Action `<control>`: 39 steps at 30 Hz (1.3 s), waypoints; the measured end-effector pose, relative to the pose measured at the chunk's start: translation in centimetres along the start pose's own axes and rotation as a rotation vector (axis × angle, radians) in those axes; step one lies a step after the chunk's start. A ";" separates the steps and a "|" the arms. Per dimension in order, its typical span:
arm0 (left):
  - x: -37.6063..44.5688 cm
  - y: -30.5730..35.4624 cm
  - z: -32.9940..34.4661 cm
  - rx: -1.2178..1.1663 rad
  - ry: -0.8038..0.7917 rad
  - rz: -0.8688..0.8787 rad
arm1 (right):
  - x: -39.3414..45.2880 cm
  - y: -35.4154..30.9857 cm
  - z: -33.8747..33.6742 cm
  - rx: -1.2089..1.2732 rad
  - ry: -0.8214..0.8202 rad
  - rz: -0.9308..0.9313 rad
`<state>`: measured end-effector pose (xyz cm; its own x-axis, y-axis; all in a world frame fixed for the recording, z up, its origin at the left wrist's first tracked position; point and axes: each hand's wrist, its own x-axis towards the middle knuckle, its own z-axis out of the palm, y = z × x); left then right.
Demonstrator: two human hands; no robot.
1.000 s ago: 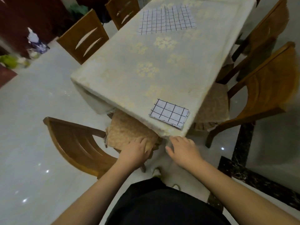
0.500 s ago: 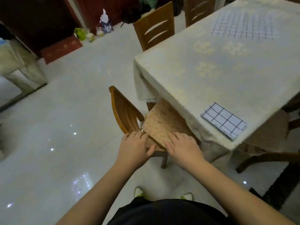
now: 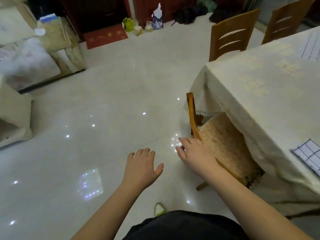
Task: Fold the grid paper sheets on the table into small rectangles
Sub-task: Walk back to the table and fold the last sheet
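Note:
A folded grid paper rectangle lies at the table's near edge, partly cut off at the right border. An unfolded grid sheet lies farther back on the table, also cut off. My left hand hovers over the floor, fingers apart, holding nothing. My right hand rests on the backrest of the wooden chair tucked under the table; its fingers curl over the rail.
The chair's woven cushion sits under the tablecloth edge. Two more wooden chairs stand along the table's far side. Bags and a red mat lie by the door. A covered sofa stands at the left.
The view has swung left, away from the table. My left hand has come off the chair and now hangs over the floor. My right hand stays on the chair back.

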<state>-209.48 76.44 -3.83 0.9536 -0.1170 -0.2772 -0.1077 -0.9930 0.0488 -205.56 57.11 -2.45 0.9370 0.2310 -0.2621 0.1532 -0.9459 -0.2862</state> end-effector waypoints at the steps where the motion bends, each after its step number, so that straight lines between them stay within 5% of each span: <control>1: 0.1 -1.4 0.1 -0.003 -0.013 -0.007 | 0.9 -0.9 -0.1 -0.008 0.006 -0.007; 11: 7.5 -8.6 -2.1 -0.039 0.012 -0.049 | 8.5 -6.7 -0.2 -0.117 -0.032 -0.092; 19: 18.6 -11.3 -4.7 0.002 -0.101 0.181 | 19.7 -6.6 -1.4 -0.102 -0.034 -0.128; 39: 49.4 -20.9 -14.2 0.031 0.000 0.309 | 48.0 -7.0 -9.5 -0.092 0.022 0.048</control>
<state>-156.10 91.66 -4.88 0.8741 -0.4139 -0.2541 -0.4013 -0.9102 0.1020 -158.69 72.68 -4.21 0.9506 0.1806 -0.2527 0.1349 -0.9729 -0.1880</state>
